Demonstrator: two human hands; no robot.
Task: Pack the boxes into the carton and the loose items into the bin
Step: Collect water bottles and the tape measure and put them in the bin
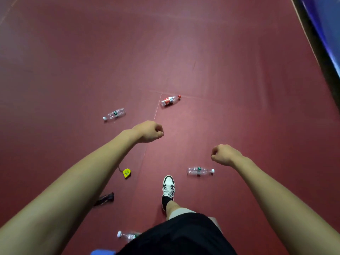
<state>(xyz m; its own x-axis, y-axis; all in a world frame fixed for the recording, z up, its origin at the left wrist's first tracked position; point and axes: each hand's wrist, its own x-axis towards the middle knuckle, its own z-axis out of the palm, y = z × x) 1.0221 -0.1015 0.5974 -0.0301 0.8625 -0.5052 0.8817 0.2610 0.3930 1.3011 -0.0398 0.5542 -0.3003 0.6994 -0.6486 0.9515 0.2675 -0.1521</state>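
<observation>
A person stands on a dark red floor [184, 52] with both arms held out in front. The left hand [149, 131] has its fingers curled in and holds nothing. The right hand [225, 154] is the same: fingers curled in, nothing in them.

The loose things lie all over the floor. A clear plastic bottle with a red label and red cap [170, 100] lies farthest ahead. A clear plastic bottle with a green label [114, 113] lies ahead on the left. A clear bottle with a white cap [200, 170] lies on the floor below the right hand, near the black and white shoe [168, 188]. A fourth clear bottle [128, 235] lies close by the person's legs. A small yellow tape measure [126, 173] and a dark crumpled thing [104, 199] lie beside the left arm. No carton, bin or boxes show here.

The bottles are round and lie on their sides. A foot that bumps one could send it rolling away. Stepping on one could make the person slip. The bottle by the legs is partly hidden, so it is easy to miss. The bin is out of sight, so carrying too many bottles at once could mean dropping some.
</observation>
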